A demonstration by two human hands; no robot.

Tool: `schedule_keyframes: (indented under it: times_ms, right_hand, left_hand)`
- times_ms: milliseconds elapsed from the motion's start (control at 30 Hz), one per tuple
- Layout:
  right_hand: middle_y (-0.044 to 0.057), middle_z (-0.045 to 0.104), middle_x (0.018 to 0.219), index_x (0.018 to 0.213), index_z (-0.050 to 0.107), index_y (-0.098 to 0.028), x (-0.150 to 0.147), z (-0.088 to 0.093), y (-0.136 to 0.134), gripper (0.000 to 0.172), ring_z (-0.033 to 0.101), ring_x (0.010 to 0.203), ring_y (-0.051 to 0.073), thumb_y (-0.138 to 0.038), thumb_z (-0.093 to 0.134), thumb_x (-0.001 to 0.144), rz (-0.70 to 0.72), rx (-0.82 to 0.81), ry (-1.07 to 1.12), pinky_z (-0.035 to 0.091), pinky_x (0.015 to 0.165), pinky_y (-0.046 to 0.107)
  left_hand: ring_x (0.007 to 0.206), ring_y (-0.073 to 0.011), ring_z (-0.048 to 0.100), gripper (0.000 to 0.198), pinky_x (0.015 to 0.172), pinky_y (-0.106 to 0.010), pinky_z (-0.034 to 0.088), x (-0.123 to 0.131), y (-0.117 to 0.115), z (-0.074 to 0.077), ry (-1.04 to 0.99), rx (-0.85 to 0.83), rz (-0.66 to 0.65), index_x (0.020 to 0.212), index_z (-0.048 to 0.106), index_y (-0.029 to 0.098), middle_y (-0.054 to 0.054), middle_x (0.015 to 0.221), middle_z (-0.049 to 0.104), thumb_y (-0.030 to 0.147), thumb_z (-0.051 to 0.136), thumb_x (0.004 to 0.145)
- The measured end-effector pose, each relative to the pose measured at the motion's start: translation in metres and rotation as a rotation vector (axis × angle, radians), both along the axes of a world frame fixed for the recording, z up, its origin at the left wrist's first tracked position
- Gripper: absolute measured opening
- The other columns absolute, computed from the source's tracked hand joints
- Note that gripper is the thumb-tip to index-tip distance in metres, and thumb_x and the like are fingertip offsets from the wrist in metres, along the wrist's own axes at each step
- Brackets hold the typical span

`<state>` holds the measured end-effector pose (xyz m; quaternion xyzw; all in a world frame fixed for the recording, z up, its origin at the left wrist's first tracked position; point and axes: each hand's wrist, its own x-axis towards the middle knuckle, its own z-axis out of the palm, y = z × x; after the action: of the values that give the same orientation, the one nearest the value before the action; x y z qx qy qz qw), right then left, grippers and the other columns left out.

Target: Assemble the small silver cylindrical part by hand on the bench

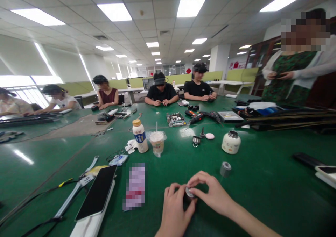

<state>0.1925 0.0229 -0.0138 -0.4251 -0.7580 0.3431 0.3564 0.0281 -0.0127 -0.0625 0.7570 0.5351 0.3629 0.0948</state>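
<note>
My left hand [177, 205] is closed around the side of a small round metal part [189, 193] low over the green table. With thumb and fingertips, my right hand [210, 191] grips the same part at its top. My fingers cover much of it, so its full shape is hidden. Beyond my right hand stands a short grey metal cylinder [225, 169]. Farther back is a squat cream flask [231, 143] with an uncovered metal mouth. A shiny metal piece [196, 141], a dark pointed piece [202, 133] and a pink oval item [209, 136] lie left of the flask.
On the left are a tablet [97, 191] on a white box, a strap [70, 195], and a blurred purple packet [135, 186]. A bottle [140, 137] and a drink cup [156, 142] stand ahead. Behind are a circuit board [175, 119], power drills [202, 116] and several people.
</note>
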Motion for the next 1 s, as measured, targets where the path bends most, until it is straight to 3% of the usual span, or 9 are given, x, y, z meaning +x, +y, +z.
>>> schedule_keyframes:
  times_ms: [200, 400, 600, 733, 867, 1000]
  right_hand:
    - [-0.003, 0.064, 0.066, 0.099, 0.061, -0.023, 0.002, 0.000, 0.002, 0.021, 0.063, 0.080, 0.022, -0.035, 0.065, 0.083, -0.117, 0.059, -0.018, 0.045, 0.082, 0.037]
    - [0.000, 0.072, 0.091, 0.101, 0.062, -0.026, 0.004, 0.002, 0.001, 0.028, 0.061, 0.097, 0.024, -0.026, 0.072, 0.075, -0.038, 0.084, -0.045, 0.042, 0.091, 0.039]
    - [0.000, 0.072, 0.087, 0.089, 0.067, -0.025, 0.000, 0.000, -0.001, 0.011, 0.065, 0.091, 0.022, -0.021, 0.068, 0.079, -0.032, 0.051, 0.009, 0.046, 0.086, 0.037]
    - [0.002, 0.073, 0.087, 0.092, 0.062, -0.022, 0.006, -0.003, 0.012, 0.015, 0.069, 0.088, 0.021, -0.027, 0.069, 0.080, -0.102, 0.023, 0.176, 0.048, 0.088, 0.036]
    - [0.004, 0.074, 0.087, 0.089, 0.063, -0.021, 0.022, -0.020, 0.035, 0.015, 0.069, 0.089, 0.023, -0.031, 0.068, 0.080, -0.198, 0.075, 0.164, 0.048, 0.089, 0.038]
    - [0.003, 0.073, 0.084, 0.083, 0.066, -0.022, 0.035, -0.048, 0.051, 0.009, 0.069, 0.085, 0.024, -0.029, 0.068, 0.079, -0.200, 0.127, 0.003, 0.050, 0.084, 0.039]
  left_hand:
    - [0.090, -0.0256, 0.057, 0.027, 0.078, -0.039, 0.047, -0.001, -0.001, 0.001, 0.014, 0.023, 0.001, 0.106, 0.064, 0.022, -0.008, 0.094, 0.064, 0.021, 0.064, 0.079]
    - [0.088, -0.0253, 0.057, 0.027, 0.077, -0.039, 0.048, 0.000, 0.000, 0.001, 0.018, 0.024, 0.013, 0.104, 0.065, 0.022, -0.008, 0.094, 0.064, 0.020, 0.065, 0.078]
    - [0.088, -0.0254, 0.057, 0.024, 0.077, -0.039, 0.048, 0.000, 0.000, 0.001, 0.020, 0.024, 0.016, 0.102, 0.065, 0.022, -0.008, 0.094, 0.064, 0.021, 0.065, 0.078]
    - [0.091, -0.0260, 0.056, 0.026, 0.081, -0.041, 0.047, 0.000, -0.001, 0.001, 0.017, -0.030, 0.012, 0.106, 0.064, 0.021, -0.009, 0.097, 0.063, 0.024, 0.063, 0.081]
    - [0.093, -0.0267, 0.056, 0.027, 0.083, -0.043, 0.046, 0.000, -0.001, 0.000, 0.013, -0.060, 0.017, 0.108, 0.063, 0.020, -0.010, 0.099, 0.062, 0.027, 0.063, 0.082]
    - [0.092, -0.0267, 0.055, 0.028, 0.082, -0.043, 0.046, -0.001, 0.000, -0.001, 0.003, -0.060, 0.021, 0.108, 0.063, 0.020, -0.010, 0.099, 0.061, 0.027, 0.064, 0.081]
